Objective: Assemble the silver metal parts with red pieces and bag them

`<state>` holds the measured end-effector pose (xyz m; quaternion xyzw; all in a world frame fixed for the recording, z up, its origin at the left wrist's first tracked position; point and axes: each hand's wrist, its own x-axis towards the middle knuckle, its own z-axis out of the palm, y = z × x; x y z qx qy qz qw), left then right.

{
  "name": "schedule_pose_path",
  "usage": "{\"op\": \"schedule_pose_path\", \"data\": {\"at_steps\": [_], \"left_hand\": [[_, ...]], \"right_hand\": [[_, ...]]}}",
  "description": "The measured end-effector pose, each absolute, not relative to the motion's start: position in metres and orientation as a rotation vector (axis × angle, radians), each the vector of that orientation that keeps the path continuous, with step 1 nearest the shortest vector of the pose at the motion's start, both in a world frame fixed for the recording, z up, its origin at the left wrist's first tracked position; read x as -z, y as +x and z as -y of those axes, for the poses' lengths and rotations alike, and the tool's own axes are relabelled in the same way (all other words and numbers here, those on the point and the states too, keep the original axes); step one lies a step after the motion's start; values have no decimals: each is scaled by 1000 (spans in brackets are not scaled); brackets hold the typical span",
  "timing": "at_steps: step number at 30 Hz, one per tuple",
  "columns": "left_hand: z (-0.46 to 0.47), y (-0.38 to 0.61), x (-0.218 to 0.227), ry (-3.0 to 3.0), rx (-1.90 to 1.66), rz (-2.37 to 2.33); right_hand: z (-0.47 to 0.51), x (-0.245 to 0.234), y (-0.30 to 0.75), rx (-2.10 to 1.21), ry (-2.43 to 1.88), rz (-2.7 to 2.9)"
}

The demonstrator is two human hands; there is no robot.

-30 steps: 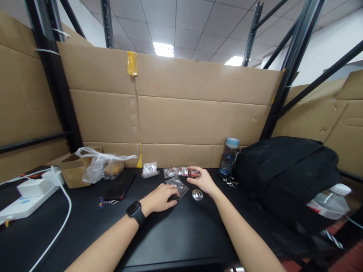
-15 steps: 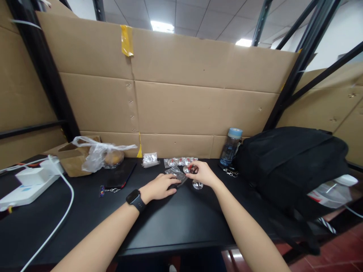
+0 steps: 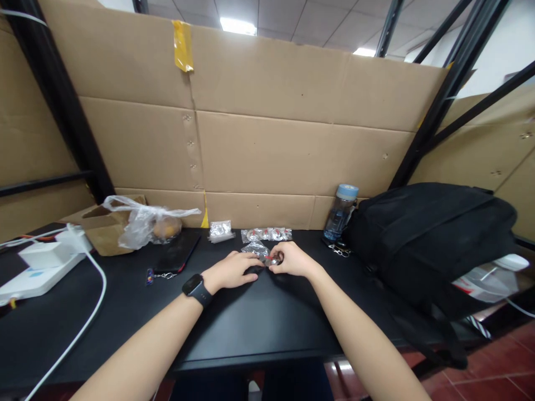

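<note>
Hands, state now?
Left hand: by the clear plastic bag; grip can't be told.
Right hand: closed on a shiny, red-marked disc.

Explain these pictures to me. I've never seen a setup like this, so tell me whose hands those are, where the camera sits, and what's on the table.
There is no machine: a person works bare-handed. All views come from one camera on their head, looking forward and down.

The right hand pinches a small shiny disc with red on it. The left hand lies close by, its fingertips near the disc; whether they touch is unclear.

On the black table, a clear bag and wrapped discs lie just beyond the hands. A power strip sits far left; a bottle and backpack stand right.
</note>
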<state>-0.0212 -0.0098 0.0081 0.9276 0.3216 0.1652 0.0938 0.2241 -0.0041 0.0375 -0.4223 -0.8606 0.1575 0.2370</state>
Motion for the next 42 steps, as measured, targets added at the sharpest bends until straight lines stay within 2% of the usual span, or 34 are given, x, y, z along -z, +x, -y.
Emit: {"op": "schedule_pose_path", "data": {"at_steps": [19, 28, 42], "left_hand": [[7, -28, -13, 2765, -324, -973], [7, -27, -14, 2791, -349, -912], [12, -28, -21, 2774, -319, -915]], "right_hand": [[-4, -20, 212, -297, -1101, 2368], [3, -26, 214, -426, -884, 2477], [2, -14, 199, 79, -1289, 2296]]}}
